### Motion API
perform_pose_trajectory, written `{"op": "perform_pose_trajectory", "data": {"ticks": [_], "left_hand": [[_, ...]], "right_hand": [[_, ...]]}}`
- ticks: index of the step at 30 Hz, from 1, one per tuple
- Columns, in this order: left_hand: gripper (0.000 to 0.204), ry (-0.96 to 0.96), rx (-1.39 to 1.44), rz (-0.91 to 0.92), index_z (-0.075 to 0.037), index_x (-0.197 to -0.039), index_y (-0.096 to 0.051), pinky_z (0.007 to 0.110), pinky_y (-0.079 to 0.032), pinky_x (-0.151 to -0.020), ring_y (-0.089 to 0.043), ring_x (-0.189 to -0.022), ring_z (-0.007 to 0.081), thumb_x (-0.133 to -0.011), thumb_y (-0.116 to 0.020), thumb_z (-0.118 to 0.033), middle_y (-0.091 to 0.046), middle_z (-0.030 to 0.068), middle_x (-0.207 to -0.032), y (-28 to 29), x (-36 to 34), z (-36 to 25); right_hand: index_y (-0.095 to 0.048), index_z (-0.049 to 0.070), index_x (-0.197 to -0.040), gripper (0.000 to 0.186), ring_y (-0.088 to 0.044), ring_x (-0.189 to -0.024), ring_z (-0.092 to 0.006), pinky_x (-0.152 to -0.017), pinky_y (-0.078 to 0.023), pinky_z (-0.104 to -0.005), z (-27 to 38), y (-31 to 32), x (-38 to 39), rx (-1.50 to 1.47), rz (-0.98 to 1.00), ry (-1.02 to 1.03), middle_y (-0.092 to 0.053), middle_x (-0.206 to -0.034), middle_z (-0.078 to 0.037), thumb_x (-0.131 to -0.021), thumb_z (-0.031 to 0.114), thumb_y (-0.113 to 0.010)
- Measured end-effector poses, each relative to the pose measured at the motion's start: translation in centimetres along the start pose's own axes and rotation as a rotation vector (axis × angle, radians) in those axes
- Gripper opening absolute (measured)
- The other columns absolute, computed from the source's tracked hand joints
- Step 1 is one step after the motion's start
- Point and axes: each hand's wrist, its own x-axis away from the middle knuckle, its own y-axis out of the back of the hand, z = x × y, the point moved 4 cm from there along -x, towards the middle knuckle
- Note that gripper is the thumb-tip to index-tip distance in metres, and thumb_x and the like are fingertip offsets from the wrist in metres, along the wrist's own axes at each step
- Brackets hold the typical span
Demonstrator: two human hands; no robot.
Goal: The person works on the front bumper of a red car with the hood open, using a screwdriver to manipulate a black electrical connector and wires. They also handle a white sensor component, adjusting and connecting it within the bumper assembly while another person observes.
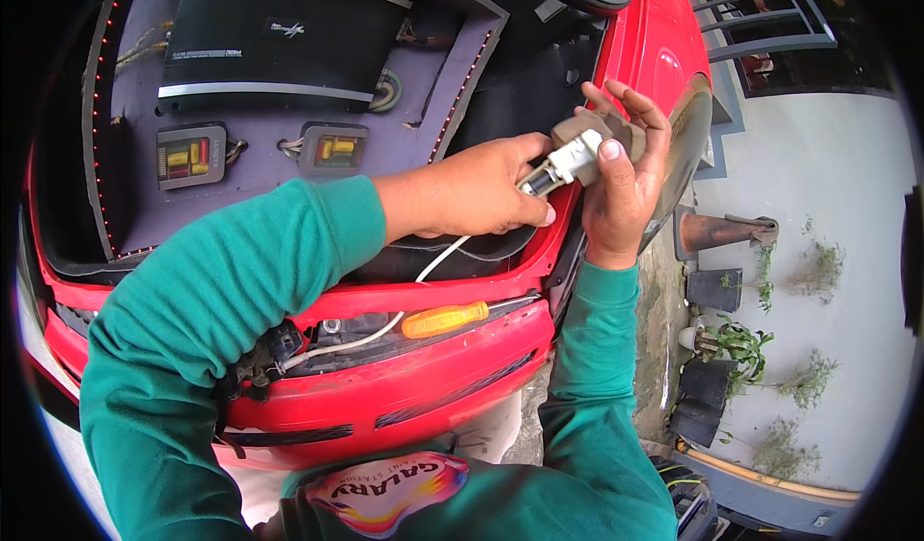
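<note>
My left hand (472,190) pinches the metal end of a small bulb socket (551,177) from which a white wire (433,264) trails down toward the red car's rear bumper (423,387). My right hand (621,170) grips a beige plastic connector housing (589,135) joined to a white plug (577,156), thumb pressed on top. Both hands meet above the right edge of the open trunk. Green sleeves cover both my forearms.
An orange-handled screwdriver (448,319) lies in the gap above the bumper. The trunk holds a black amplifier (279,40) and two fuse blocks (192,156) on a grey panel. Plant pots (714,291) stand by a white wall at right.
</note>
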Motion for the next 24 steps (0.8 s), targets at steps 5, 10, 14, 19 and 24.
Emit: {"op": "perform_pose_trajectory", "data": {"ticks": [5,10,14,19,24], "left_hand": [[0.045,0.073,0.19,-0.049,-0.008,-0.14,-0.051,0.025,-0.04,-0.055,-0.048,-0.063,0.0064,-0.1,-0.071,-0.003,-0.054,-0.001,-0.088,2.2,0.4,0.2],[0.038,0.012,0.175,0.006,-0.004,-0.138,-0.055,0.027,-0.058,-0.066,-0.069,-0.079,0.012,-0.103,-0.069,-0.005,-0.063,0.0019,-0.098,2.5,0.1,0.0],[0.054,0.009,0.064,0.027,-0.001,-0.149,-0.045,0.027,-0.063,-0.072,-0.074,-0.088,0.0145,-0.102,-0.072,-0.005,-0.068,0.0045,-0.105,1.5,0.3,-0.6],[0.064,0.029,0.039,0.003,0.0,-0.153,-0.037,0.028,-0.064,-0.073,-0.074,-0.087,0.0149,-0.1,-0.073,-0.002,-0.07,0.0085,-0.106,1.7,0.2,-0.6],[0.06,0.008,0.021,-0.023,0.002,-0.15,-0.039,0.028,-0.063,-0.072,-0.074,-0.086,0.0151,-0.1,-0.073,-0.002,-0.071,0.0096,-0.103,1.9,0.5,-0.7]], "right_hand": [[-0.055,-0.003,-0.139,0.047,-0.06,-0.124,-0.023,-0.107,-0.049,-0.0395,3.7,0.6,4.6,0.382,-0.22,0.132,-0.057,-0.136,-0.013,-0.095,0.003,-0.071],[-0.071,0.005,-0.116,0.035,-0.063,-0.103,-0.033,-0.09,-0.055,-0.0443,10.6,-7.6,11.1,0.838,0.846,0.005,-0.065,-0.109,-0.011,-0.082,0.008,-0.08],[-0.068,0.005,-0.118,0.036,-0.06,-0.1,-0.0328,-0.091,-0.053,-0.0445,9.9,-8.7,12.9,0.912,0.772,-0.023,-0.06,-0.106,-0.011,-0.084,0.009,-0.079],[-0.064,0.006,-0.12,0.043,-0.061,-0.097,-0.0357,-0.086,-0.053,-0.0472,8.6,-8.5,13.3,0.856,0.813,-0.009,-0.061,-0.108,-0.014,-0.08,0.001,-0.079],[-0.056,0.007,-0.12,0.034,-0.057,-0.088,-0.0311,-0.081,-0.05,-0.0449,12.0,-7.9,10.8,0.38,0.575,-0.018,-0.057,-0.098,-0.014,-0.088,0.004,-0.069]]}}
